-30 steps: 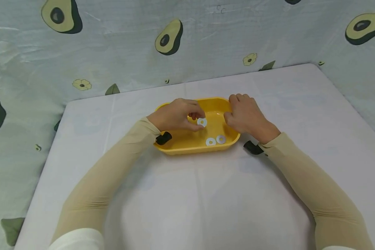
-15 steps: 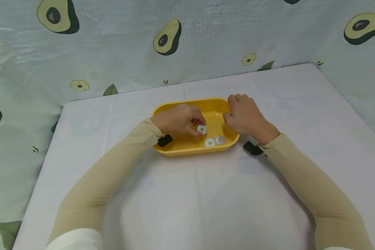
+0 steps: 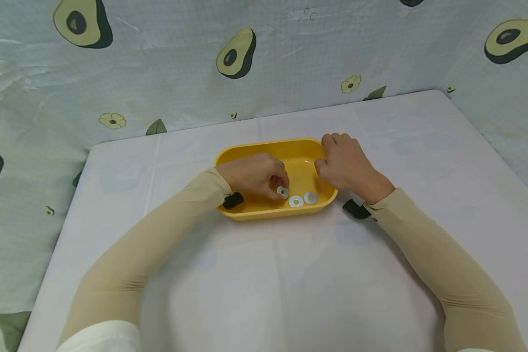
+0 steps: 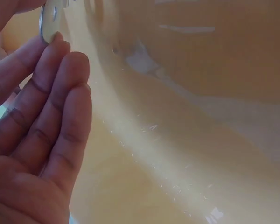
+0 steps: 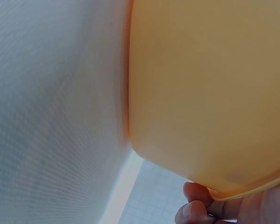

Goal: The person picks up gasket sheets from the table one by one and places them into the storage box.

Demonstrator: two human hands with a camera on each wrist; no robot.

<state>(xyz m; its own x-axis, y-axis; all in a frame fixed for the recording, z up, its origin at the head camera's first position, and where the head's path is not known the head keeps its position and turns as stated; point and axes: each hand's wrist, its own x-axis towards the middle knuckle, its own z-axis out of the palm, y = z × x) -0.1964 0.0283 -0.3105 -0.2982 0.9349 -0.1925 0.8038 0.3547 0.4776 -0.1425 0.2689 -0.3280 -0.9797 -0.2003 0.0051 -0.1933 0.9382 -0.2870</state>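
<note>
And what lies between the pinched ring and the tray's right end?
Two more white rings inside the yellow tray; the head view shows them.

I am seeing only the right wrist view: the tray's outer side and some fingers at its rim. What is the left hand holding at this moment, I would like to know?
Observer: The left hand pinches a white ring, as the left wrist view shows.
Operator: Thank you. Are there other rings inside the tray?
Observer: Yes, the head view shows two other rings lying in the tray, close together by the wall nearest the person.
Operator: And at which end of the tray is the right hand?
Observer: In the head view, the right hand grips it at the person's right end.
</note>
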